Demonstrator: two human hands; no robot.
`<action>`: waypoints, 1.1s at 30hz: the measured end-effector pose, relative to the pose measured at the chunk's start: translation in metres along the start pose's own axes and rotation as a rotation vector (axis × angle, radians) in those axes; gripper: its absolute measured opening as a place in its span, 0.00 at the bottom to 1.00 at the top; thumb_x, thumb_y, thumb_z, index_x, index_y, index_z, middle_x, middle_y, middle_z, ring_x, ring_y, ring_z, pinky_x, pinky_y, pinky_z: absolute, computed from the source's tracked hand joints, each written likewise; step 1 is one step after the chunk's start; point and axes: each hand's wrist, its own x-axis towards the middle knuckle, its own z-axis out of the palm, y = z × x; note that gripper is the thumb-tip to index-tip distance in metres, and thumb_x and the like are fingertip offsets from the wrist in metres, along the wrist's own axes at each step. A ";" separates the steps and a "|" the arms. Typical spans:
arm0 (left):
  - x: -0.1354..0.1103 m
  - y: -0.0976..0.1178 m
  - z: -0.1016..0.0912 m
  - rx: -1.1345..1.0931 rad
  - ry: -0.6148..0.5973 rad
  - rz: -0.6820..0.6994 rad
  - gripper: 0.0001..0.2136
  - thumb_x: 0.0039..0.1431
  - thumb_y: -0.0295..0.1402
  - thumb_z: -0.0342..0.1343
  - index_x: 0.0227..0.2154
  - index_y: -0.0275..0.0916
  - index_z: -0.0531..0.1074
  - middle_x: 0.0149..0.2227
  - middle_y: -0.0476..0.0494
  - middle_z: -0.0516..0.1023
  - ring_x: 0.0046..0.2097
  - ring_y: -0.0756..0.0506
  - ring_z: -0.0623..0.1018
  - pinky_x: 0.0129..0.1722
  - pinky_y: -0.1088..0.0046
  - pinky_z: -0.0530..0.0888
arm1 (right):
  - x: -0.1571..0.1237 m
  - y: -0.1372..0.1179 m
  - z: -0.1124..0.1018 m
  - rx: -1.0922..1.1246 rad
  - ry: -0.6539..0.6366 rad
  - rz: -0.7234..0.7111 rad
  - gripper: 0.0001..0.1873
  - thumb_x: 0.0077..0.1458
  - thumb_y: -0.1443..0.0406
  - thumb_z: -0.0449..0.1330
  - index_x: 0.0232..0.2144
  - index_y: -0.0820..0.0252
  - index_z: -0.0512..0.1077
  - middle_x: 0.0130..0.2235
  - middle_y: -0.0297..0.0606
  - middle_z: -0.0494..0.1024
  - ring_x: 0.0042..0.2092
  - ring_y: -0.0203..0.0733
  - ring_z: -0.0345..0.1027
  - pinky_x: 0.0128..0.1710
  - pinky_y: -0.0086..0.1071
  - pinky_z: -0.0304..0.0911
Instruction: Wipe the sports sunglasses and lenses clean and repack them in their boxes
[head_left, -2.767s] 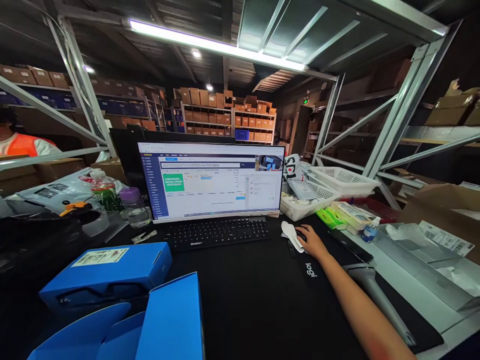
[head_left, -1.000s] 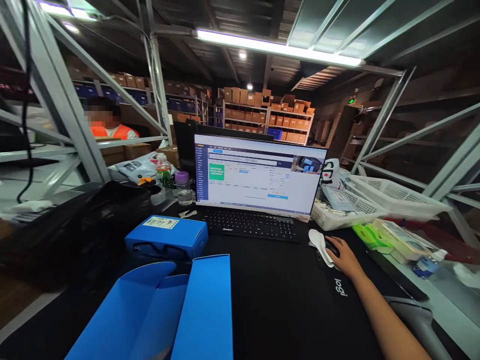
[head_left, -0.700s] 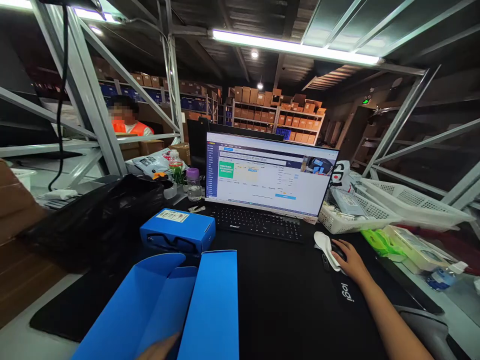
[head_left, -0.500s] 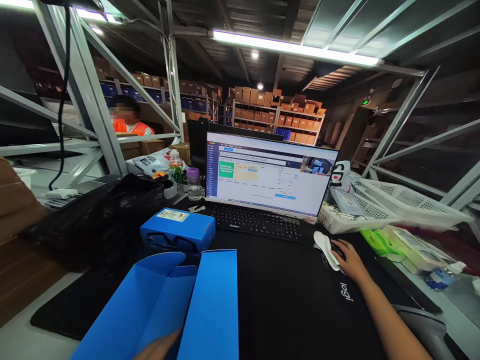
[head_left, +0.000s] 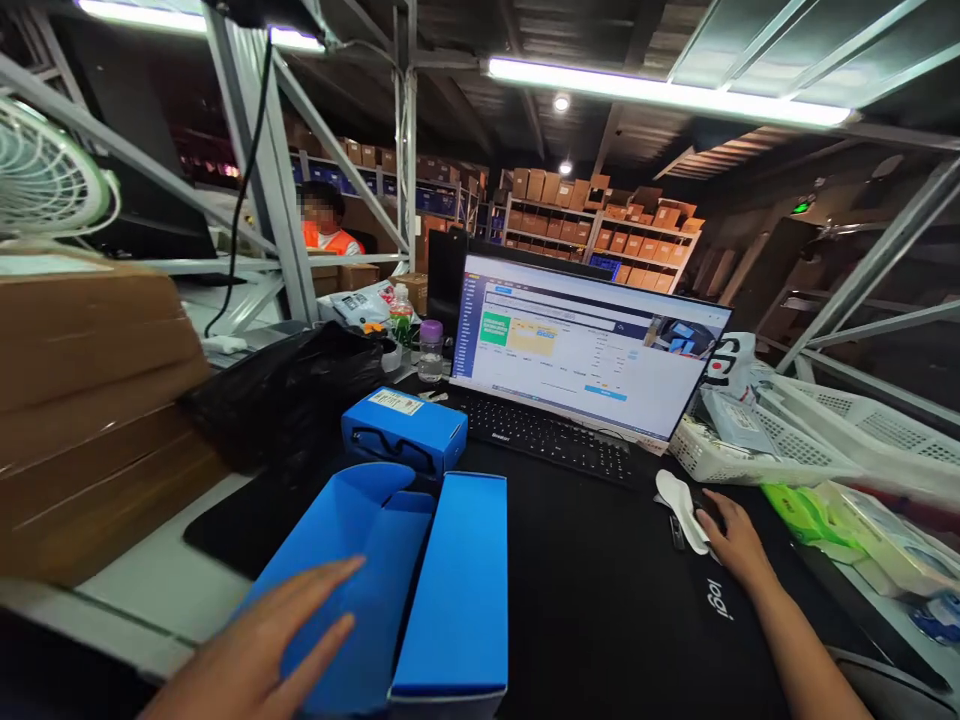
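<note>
My left hand (head_left: 266, 645) is open with fingers spread, hovering over the flaps of an open blue carton (head_left: 420, 590) at the near edge of the black desk mat (head_left: 592, 590). My right hand (head_left: 739, 545) rests curled over a black mouse (head_left: 709, 518), beside a white curved piece (head_left: 681, 497). A second, closed blue box (head_left: 405, 432) with a white label lies behind the open carton. The keyboard (head_left: 555, 445) and lit monitor (head_left: 585, 345) stand beyond.
Stacked brown cardboard (head_left: 82, 400) and a black plastic bag (head_left: 292, 380) sit at left, with a fan (head_left: 45, 180) above. Bottles (head_left: 430, 350) stand by the monitor. White baskets (head_left: 780, 430) and green packets (head_left: 814, 505) are at right. A person in an orange vest (head_left: 324, 225) sits behind the racking.
My left hand has come up into view and spread over the open blue carton. The view has swung left, showing the cardboard stack and fan. My right hand stays on the mouse.
</note>
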 end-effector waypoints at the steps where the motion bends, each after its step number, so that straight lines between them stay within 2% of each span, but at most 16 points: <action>1: 0.002 -0.005 -0.006 0.009 0.038 -0.019 0.28 0.60 0.55 0.48 0.58 0.48 0.72 0.60 0.47 0.74 0.60 0.37 0.74 0.63 0.60 0.69 | 0.002 -0.005 -0.005 -0.005 0.026 0.003 0.32 0.58 0.49 0.49 0.53 0.65 0.72 0.51 0.55 0.74 0.56 0.62 0.68 0.59 0.55 0.62; 4: 0.006 -0.026 -0.019 0.060 0.181 -0.110 0.30 0.58 0.54 0.48 0.53 0.38 0.75 0.62 0.34 0.70 0.65 0.31 0.67 0.67 0.51 0.60 | 0.010 -0.051 -0.026 -0.024 0.116 -0.022 0.34 0.61 0.49 0.45 0.55 0.71 0.69 0.55 0.62 0.70 0.61 0.66 0.61 0.62 0.58 0.56; 6: 0.007 -0.040 -0.021 -0.050 0.134 -0.194 0.32 0.57 0.53 0.49 0.56 0.34 0.72 0.62 0.31 0.70 0.65 0.30 0.66 0.65 0.51 0.62 | 0.013 -0.114 -0.043 0.017 0.166 -0.107 0.28 0.61 0.50 0.50 0.53 0.64 0.71 0.55 0.57 0.72 0.60 0.63 0.62 0.63 0.56 0.55; 7: 0.007 -0.045 -0.021 -0.182 0.048 -0.232 0.34 0.56 0.52 0.50 0.60 0.34 0.67 0.61 0.32 0.71 0.63 0.30 0.69 0.63 0.54 0.67 | 0.010 -0.155 -0.052 0.085 0.129 -0.179 0.23 0.63 0.51 0.51 0.51 0.59 0.72 0.53 0.53 0.74 0.58 0.60 0.65 0.62 0.54 0.58; 8: 0.009 -0.048 -0.020 -0.338 -0.051 -0.267 0.36 0.55 0.51 0.52 0.63 0.36 0.62 0.60 0.34 0.72 0.59 0.32 0.74 0.58 0.57 0.72 | 0.005 -0.201 -0.060 0.186 0.043 -0.271 0.20 0.65 0.54 0.51 0.51 0.56 0.72 0.51 0.49 0.75 0.56 0.56 0.68 0.60 0.52 0.60; 9: 0.010 -0.048 -0.020 -0.491 -0.145 -0.297 0.38 0.53 0.49 0.54 0.66 0.37 0.57 0.59 0.36 0.73 0.55 0.33 0.77 0.53 0.60 0.76 | -0.003 -0.249 -0.067 0.288 -0.110 -0.383 0.17 0.66 0.56 0.52 0.52 0.54 0.71 0.53 0.46 0.75 0.57 0.53 0.68 0.59 0.50 0.62; 11: 0.015 -0.044 -0.023 -0.707 -0.254 -0.352 0.42 0.48 0.44 0.59 0.67 0.39 0.56 0.59 0.38 0.74 0.48 0.35 0.81 0.44 0.62 0.80 | -0.024 -0.341 -0.075 0.403 -0.505 -0.673 0.19 0.68 0.59 0.51 0.58 0.51 0.67 0.61 0.45 0.69 0.62 0.49 0.64 0.61 0.45 0.61; 13: 0.018 -0.036 -0.032 -0.813 -0.231 -0.394 0.39 0.43 0.41 0.64 0.62 0.38 0.64 0.58 0.38 0.75 0.46 0.34 0.81 0.41 0.64 0.80 | -0.042 -0.417 -0.076 0.423 -0.823 -0.958 0.21 0.68 0.59 0.53 0.60 0.52 0.66 0.64 0.46 0.65 0.65 0.47 0.59 0.63 0.42 0.58; 15: 0.018 -0.029 -0.046 -0.924 -0.178 -0.415 0.35 0.40 0.41 0.68 0.55 0.38 0.71 0.56 0.38 0.77 0.47 0.35 0.81 0.41 0.65 0.80 | -0.050 -0.468 -0.071 0.377 -0.979 -1.130 0.18 0.69 0.57 0.53 0.56 0.54 0.69 0.56 0.44 0.74 0.60 0.46 0.65 0.64 0.43 0.55; 17: 0.013 -0.024 -0.064 -1.046 -0.132 -0.427 0.34 0.40 0.42 0.71 0.54 0.41 0.73 0.54 0.40 0.79 0.47 0.36 0.82 0.40 0.67 0.81 | -0.046 -0.492 -0.065 0.226 -1.024 -1.211 0.15 0.69 0.58 0.51 0.45 0.57 0.75 0.42 0.41 0.79 0.49 0.46 0.72 0.59 0.44 0.60; 19: 0.008 -0.021 -0.082 -1.133 -0.093 -0.443 0.35 0.39 0.42 0.73 0.54 0.44 0.73 0.52 0.40 0.80 0.44 0.36 0.83 0.37 0.68 0.81 | -0.033 -0.496 -0.062 0.049 -0.986 -1.172 0.13 0.67 0.61 0.53 0.39 0.59 0.76 0.37 0.41 0.79 0.43 0.47 0.73 0.51 0.42 0.64; 21: 0.005 -0.017 -0.095 -1.184 -0.059 -0.467 0.35 0.36 0.42 0.74 0.52 0.45 0.74 0.48 0.40 0.82 0.39 0.37 0.84 0.33 0.68 0.81 | -0.018 -0.488 -0.060 -0.069 -0.962 -1.055 0.10 0.63 0.63 0.57 0.43 0.59 0.75 0.42 0.44 0.78 0.44 0.48 0.73 0.46 0.40 0.65; 22: 0.005 -0.015 -0.098 -1.199 -0.051 -0.476 0.34 0.35 0.41 0.74 0.51 0.45 0.75 0.46 0.40 0.83 0.37 0.37 0.84 0.32 0.68 0.81 | -0.012 -0.483 -0.060 -0.102 -0.969 -0.984 0.13 0.62 0.62 0.58 0.48 0.60 0.73 0.45 0.45 0.78 0.46 0.49 0.73 0.46 0.40 0.65; 26: 0.015 -0.006 -0.098 -1.251 -0.069 -0.455 0.27 0.36 0.39 0.74 0.44 0.44 0.78 0.38 0.43 0.84 0.28 0.44 0.81 0.25 0.74 0.78 | 0.000 -0.476 -0.048 -0.188 -0.991 -0.720 0.30 0.66 0.51 0.53 0.61 0.65 0.65 0.54 0.55 0.74 0.52 0.57 0.71 0.52 0.45 0.64; 29: 0.021 -0.003 -0.090 -1.294 -0.085 -0.446 0.24 0.37 0.39 0.74 0.42 0.43 0.79 0.32 0.45 0.82 0.24 0.46 0.79 0.22 0.75 0.76 | 0.004 -0.487 -0.034 -0.246 -1.073 -0.635 0.37 0.63 0.44 0.52 0.61 0.66 0.64 0.55 0.58 0.74 0.56 0.64 0.69 0.54 0.50 0.62; 33: 0.019 -0.002 -0.086 -1.325 -0.060 -0.517 0.24 0.37 0.41 0.72 0.41 0.42 0.79 0.35 0.43 0.82 0.26 0.41 0.80 0.21 0.72 0.76 | 0.010 -0.507 -0.019 -0.264 -1.229 -0.451 0.43 0.55 0.41 0.57 0.62 0.64 0.63 0.55 0.56 0.75 0.56 0.69 0.69 0.56 0.56 0.60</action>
